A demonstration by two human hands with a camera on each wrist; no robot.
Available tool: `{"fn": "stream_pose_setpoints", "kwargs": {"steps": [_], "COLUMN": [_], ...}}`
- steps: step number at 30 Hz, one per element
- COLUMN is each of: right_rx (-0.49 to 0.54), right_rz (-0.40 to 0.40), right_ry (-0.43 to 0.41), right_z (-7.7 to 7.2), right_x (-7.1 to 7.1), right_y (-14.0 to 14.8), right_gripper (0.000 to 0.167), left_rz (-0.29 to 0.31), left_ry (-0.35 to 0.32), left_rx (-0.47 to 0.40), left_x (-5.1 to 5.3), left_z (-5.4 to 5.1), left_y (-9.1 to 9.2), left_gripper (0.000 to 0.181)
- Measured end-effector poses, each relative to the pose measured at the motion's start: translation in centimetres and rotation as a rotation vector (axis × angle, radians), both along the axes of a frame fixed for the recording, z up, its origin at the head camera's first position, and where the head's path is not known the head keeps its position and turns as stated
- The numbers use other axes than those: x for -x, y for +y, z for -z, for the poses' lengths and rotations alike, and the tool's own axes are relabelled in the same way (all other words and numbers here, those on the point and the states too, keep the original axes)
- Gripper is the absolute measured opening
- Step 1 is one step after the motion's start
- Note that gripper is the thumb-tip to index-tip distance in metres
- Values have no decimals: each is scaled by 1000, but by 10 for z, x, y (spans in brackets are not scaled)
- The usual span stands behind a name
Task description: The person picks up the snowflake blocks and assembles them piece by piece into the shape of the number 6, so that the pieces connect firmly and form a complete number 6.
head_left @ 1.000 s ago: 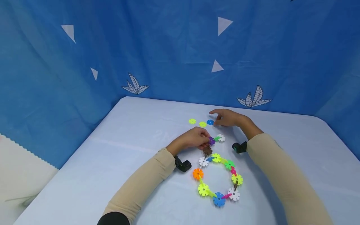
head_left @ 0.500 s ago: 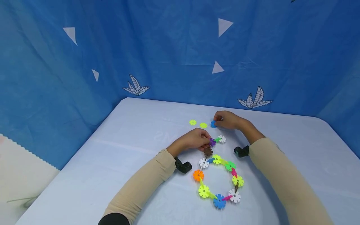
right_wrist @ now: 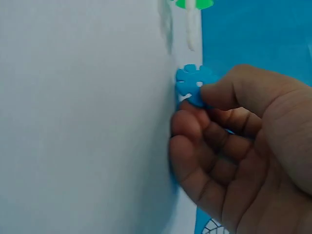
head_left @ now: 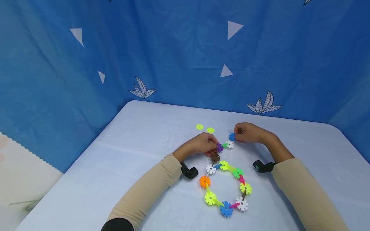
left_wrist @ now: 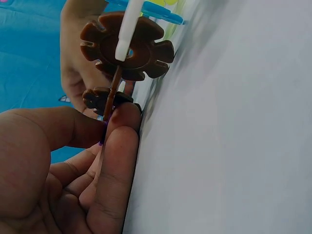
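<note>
My left hand pinches the purple notched disc in the chain of interlocking plastic discs. From that disc a green disc leads to a white disc at the free end. A brown disc stands just beyond my left fingertips in the left wrist view. Between thumb and fingers, my right hand holds a loose blue disc, close to the white end disc but apart from it in the right wrist view. The rest of the chain forms a ring of many colours, with an orange disc on its left.
Two loose yellow discs lie farther back on the white table, left of my right hand. Black wrist cameras sit on both wrists. A blue curtain hangs behind the table.
My right hand has taken the blue disc off the table and brought it right and nearer, toward the chain's white end. My left hand keeps its hold on the purple disc.
</note>
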State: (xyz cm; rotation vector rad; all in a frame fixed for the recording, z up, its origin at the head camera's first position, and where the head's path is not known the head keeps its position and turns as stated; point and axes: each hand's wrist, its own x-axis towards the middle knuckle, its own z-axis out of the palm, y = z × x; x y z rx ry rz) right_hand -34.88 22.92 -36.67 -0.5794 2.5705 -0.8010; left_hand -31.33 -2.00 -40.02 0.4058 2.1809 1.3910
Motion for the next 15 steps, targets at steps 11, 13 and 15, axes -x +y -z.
{"fn": "stream_pose_setpoints", "kwargs": {"steps": [11,13,15], "right_rx": [27,30,34], "right_rz": [-87,-98,-103], "right_ry": [13,22,25], "right_z": [-1,0,1], "right_x": [-29,-30,-31], "right_y": [15,14,12], "right_gripper": [19,19,19], "left_rz": [7,7,13], "left_ry": [6,6,8], "left_rx": [-10,-19,-23], "left_x": [-1,-1,-1], "left_z": [-2,-1,0], "left_y": [0,0,-2], "left_gripper": [14,16,18]}}
